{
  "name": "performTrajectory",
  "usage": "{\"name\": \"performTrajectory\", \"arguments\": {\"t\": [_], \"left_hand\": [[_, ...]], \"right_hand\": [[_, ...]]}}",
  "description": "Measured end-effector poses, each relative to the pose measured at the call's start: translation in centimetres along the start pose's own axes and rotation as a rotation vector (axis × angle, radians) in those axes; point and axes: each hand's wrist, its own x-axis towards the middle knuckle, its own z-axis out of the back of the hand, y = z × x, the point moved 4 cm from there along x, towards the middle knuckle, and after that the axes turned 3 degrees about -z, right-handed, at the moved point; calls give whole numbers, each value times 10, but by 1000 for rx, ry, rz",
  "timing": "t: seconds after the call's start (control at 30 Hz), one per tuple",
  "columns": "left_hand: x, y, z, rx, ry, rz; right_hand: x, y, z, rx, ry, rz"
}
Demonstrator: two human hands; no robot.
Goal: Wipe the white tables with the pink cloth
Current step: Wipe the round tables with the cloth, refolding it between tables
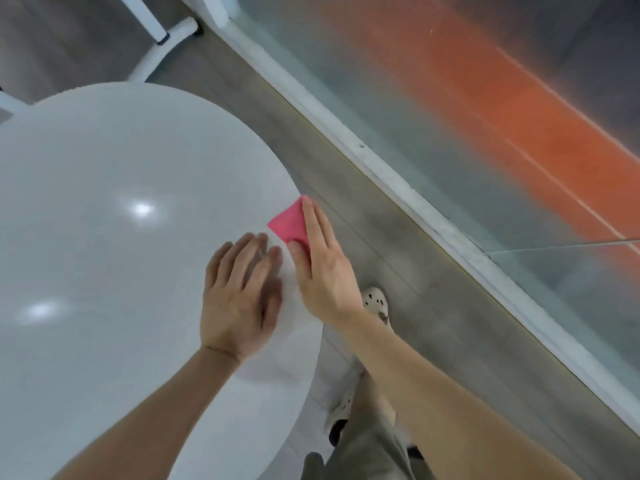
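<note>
A round white table (104, 237) fills the left half of the view, glossy with two light reflections. A folded pink cloth (289, 221) lies at the table's right edge. My right hand (320, 265) rests flat on the cloth, thumb and fingers pinning it, partly hanging over the rim. My left hand (240, 296) lies flat on the tabletop just left of it, fingers together and slightly spread at the tips, holding nothing. Most of the cloth is hidden under my right palm.
Grey floor runs along the table's right side to a glass wall with a pale sill (398, 171); orange ground shows beyond. White chair legs (152, 46) stand at the top left. My feet in pale clogs (375, 301) are beside the table.
</note>
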Motion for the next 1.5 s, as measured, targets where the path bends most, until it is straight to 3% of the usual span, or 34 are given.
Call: {"name": "performTrajectory", "arguments": {"t": [0.13, 0.37, 0.57, 0.7, 0.8, 0.93, 1.03, 1.13, 1.27, 1.5], "left_hand": [[1, -3, 2, -26, -7, 12], [2, -5, 3, -39, -31, 41], [14, -1, 15, -103, -94, 81], [45, 26, 31, -62, -234, 287], [66, 61, 32, -1, -302, 476], [94, 112, 34, 91, -357, 663], [117, 147, 34, 146, -396, 826], [141, 180, 30, 192, -320, 961], [157, 195, 19, 274, -240, 1049], [159, 191, 14, 326, -326, 1051]], "right_hand": [[-12, -3, 11, -31, 93, 21], [195, 64, -9, -211, 281, 59], [92, 26, 20, -156, 223, 9], [63, 18, 30, -166, 311, 16], [152, 50, 1, -236, 287, 47], [264, 108, -45, -340, 434, 179], [252, 96, -41, -256, 406, 186], [189, 56, -5, -122, 400, 100], [171, 45, 12, -95, 494, 78], [344, 129, -107, -104, 674, 218]]}}
